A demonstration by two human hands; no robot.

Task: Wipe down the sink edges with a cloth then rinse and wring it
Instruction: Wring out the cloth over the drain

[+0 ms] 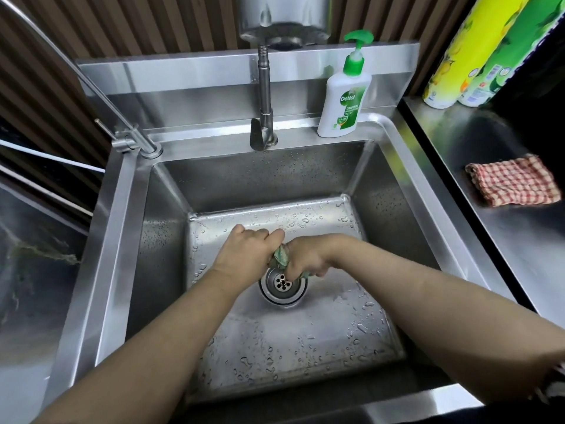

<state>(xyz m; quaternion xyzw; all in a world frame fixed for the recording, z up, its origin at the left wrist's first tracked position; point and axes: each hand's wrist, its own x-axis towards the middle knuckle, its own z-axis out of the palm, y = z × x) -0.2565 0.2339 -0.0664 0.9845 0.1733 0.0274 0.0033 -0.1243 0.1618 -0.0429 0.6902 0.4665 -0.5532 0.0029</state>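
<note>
Head view: cloth [280,259] clenched above drain [282,284]

Gripped in both fists, bunched between them: left hand [244,252] curled round end left of drain, right hand [307,260] curled round end just right of it. Well behind drain, soap bottle [344,96]; far right of it, checked rag [513,185].

1 sink [101,240], 1 drain [282,284], 2 taps [265,87] [134,142], 1 soap bottle [342,99], 2 cans [467,50] [519,47], 1 green cloth [279,258], 1 checked cloth [513,185], 2 hands [244,249] [305,261].

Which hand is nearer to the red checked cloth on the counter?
Right. The right hand is over the drain, left of the checked cloth; the left hand lies farther left.
</note>
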